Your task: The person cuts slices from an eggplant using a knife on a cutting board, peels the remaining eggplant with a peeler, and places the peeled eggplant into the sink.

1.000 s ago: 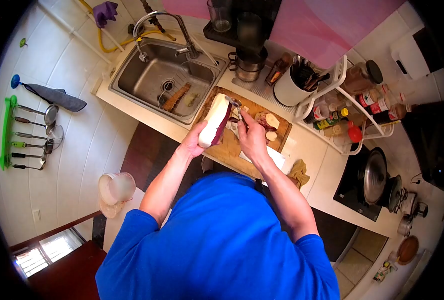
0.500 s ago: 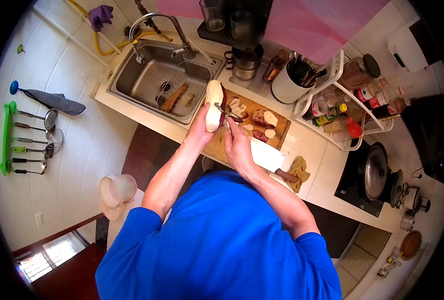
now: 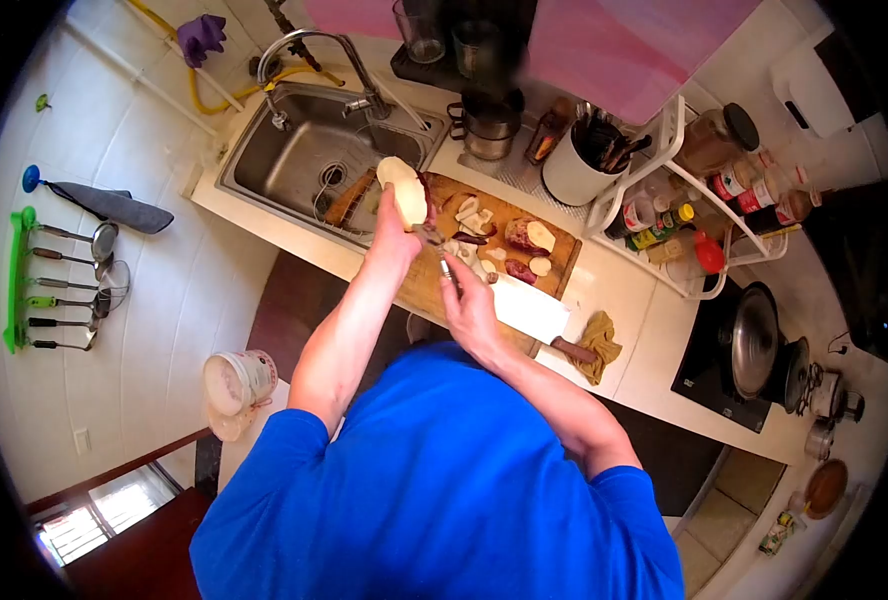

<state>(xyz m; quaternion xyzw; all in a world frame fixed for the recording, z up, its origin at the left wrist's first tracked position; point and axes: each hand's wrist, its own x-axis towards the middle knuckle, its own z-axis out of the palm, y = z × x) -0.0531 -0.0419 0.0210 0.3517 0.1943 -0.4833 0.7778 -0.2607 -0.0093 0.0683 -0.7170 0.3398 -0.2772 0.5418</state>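
My left hand (image 3: 394,232) grips a large, partly peeled sweet potato (image 3: 404,190), pale flesh facing up and reddish-purple skin along its right side. It is held above the left end of a wooden cutting board (image 3: 426,292). In my right hand (image 3: 472,308) is a peeler (image 3: 444,264), its head close to the near end of the sweet potato; whether it touches cannot be made out. Peelings (image 3: 476,216) and a cut sweet potato chunk (image 3: 530,237) lie on the board. A cleaver (image 3: 532,308) rests at the board's near right edge.
Left of the board is a steel sink (image 3: 264,160) with a tap (image 3: 364,100). A tan cloth (image 3: 596,346) lies by the cleaver handle. Behind stand a pot (image 3: 491,130) and a white utensil holder (image 3: 572,172). A bottle rack (image 3: 679,150) and a hob (image 3: 709,375) are to the right.
The sweet potato has moved left and tilted, showing a broader pale face. My right hand and the peeler have shifted slightly down and left, toward its near end.
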